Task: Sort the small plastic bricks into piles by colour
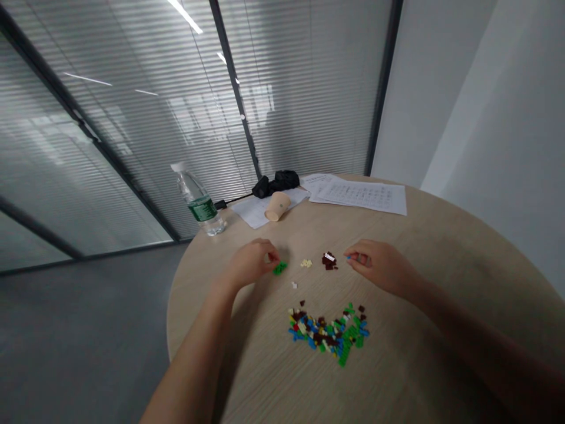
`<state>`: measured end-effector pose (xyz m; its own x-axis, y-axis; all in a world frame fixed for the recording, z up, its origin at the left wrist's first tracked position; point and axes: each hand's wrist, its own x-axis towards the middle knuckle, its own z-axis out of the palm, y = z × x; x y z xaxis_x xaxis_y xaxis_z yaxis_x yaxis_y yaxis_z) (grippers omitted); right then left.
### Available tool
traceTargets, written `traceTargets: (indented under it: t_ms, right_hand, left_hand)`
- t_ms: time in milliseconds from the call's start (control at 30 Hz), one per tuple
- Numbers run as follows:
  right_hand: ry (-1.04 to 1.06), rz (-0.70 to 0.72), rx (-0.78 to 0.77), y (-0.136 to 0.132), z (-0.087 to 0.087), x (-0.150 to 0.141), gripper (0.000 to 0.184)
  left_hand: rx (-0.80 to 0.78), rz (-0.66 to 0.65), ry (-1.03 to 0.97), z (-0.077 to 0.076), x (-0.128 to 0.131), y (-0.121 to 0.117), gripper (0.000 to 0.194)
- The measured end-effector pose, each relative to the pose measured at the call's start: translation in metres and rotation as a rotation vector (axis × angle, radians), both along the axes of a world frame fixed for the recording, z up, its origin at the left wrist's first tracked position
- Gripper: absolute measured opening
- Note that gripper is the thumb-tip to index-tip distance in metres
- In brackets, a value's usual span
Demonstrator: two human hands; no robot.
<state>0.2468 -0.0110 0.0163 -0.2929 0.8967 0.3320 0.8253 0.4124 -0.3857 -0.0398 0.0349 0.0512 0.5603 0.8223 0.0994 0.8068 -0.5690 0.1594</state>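
My left hand [258, 259] is at the left of the table, its fingertips pinched together at the edge of a small pile of green toy bricks [279, 268]. Whether a brick is between those fingers is hidden. My right hand [375, 263] pinches a small blue toy brick [348, 257] just above the table. Beside it lies a dark brown brick pile [329, 264] with a white piece on top. Cream bricks [306, 263] form a little group between the green and brown piles. A lone white brick [295, 285] lies nearer to me. Closest is a mixed heap of bricks [324, 341] in several colours.
A water bottle [200, 203] stands at the table's far left edge. A paper cup [278, 206] lies on its side on a sheet of paper. Behind it is a black folded object [278, 181]. Printed sheets [359, 195] lie at the back, near the blinds.
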Motion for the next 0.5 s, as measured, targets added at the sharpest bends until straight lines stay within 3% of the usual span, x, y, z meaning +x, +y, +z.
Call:
traceTargets:
  t_ms: [100,233,500]
  right_hand:
    - [-0.003,0.003,0.001,-0.0005,0.0007,-0.0001,0.018]
    - [0.020,0.040,-0.036,0.0001,0.0002,0.0001,0.018]
    - [0.096,0.349,-0.338,-0.0098,0.0008,-0.0027,0.013]
  left_hand:
    - [-0.045,0.114,0.070,0.0034,-0.0035,-0.0010,0.011]
    - [-0.072,0.153,0.113,0.0035,-0.0014,-0.0033,0.013]
    - [-0.082,0.160,0.099,0.0020,-0.0016,-0.0014,0.014]
